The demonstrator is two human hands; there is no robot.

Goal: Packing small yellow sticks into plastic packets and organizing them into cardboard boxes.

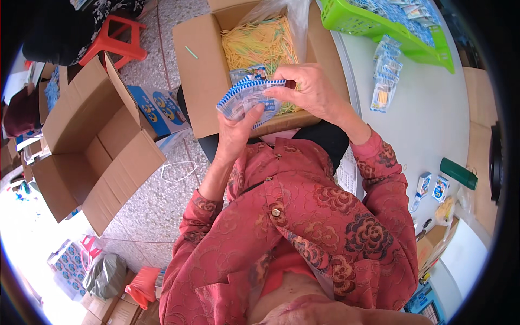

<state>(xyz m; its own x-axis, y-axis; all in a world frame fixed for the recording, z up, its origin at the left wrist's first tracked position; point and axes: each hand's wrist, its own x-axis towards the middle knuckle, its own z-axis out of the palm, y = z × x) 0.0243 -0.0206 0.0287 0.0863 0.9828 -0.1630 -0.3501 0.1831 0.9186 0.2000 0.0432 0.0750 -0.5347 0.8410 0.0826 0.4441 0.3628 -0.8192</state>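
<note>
"Access to the yellow sticks (254, 43)?"
"Passable from the left, over the left cardboard flap (197, 81). Held packets (238, 103) cover the near side; a plastic liner (295, 21) rises far right."
"Right hand (311, 89), towards the table (422, 130)?"
"Passable over the right cardboard flap (327, 49). A green basket (357, 26) bars the far end."
"Left hand (236, 130), outward?"
"Obstructed: blue box (157, 111), then open carton (116, 162)."

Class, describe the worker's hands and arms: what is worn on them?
The left hand and right hand are gloveless. The left sleeve and right sleeve are pinkish red with darker flower patterns, both ending above the wrist.
</note>
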